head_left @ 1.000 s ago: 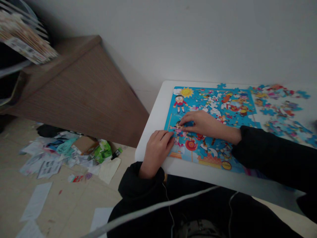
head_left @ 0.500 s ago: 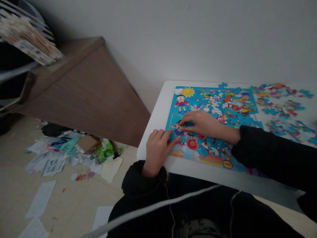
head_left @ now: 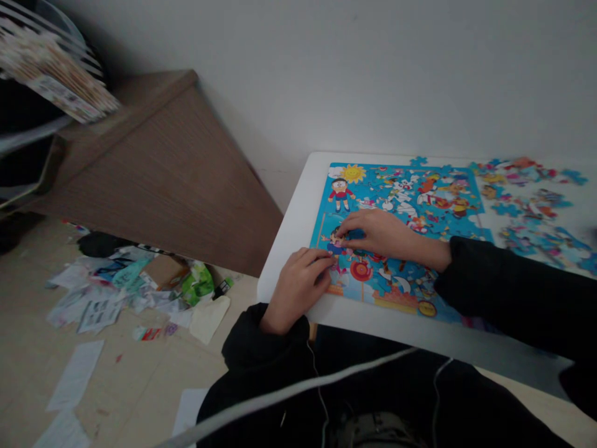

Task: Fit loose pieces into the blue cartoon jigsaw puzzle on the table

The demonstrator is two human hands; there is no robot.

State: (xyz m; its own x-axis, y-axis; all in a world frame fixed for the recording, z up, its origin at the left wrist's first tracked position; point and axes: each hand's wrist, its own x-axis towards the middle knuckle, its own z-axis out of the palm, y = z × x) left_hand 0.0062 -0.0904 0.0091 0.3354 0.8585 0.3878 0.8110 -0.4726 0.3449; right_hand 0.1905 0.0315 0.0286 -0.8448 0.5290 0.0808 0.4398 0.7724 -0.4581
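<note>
A blue cartoon jigsaw puzzle [head_left: 401, 199] lies on a white table [head_left: 298, 249], with a sun and a cartoon boy at its far left corner. My right hand [head_left: 385, 233] reaches over it, fingertips pinching a small jigsaw piece [head_left: 336, 239] near a pink-clad figure. My left hand [head_left: 298, 289] rests at the puzzle's near left edge, fingers curled and holding nothing visible. Loose puzzle pieces [head_left: 527, 202] lie scattered on the table to the right of the board.
The table's corner stands against a white wall [head_left: 373, 74]. A brown wood-grain cabinet [head_left: 163, 180] stands to the left, beneath a stack of printed sheets [head_left: 51, 71]. Papers and plastic bags [head_left: 135, 289] litter the floor below. A white cable [head_left: 289, 389] crosses my lap.
My left hand has slid back towards the table edge and curled its fingers, after reaching up over the puzzle. My right hand stays at the same spot.
</note>
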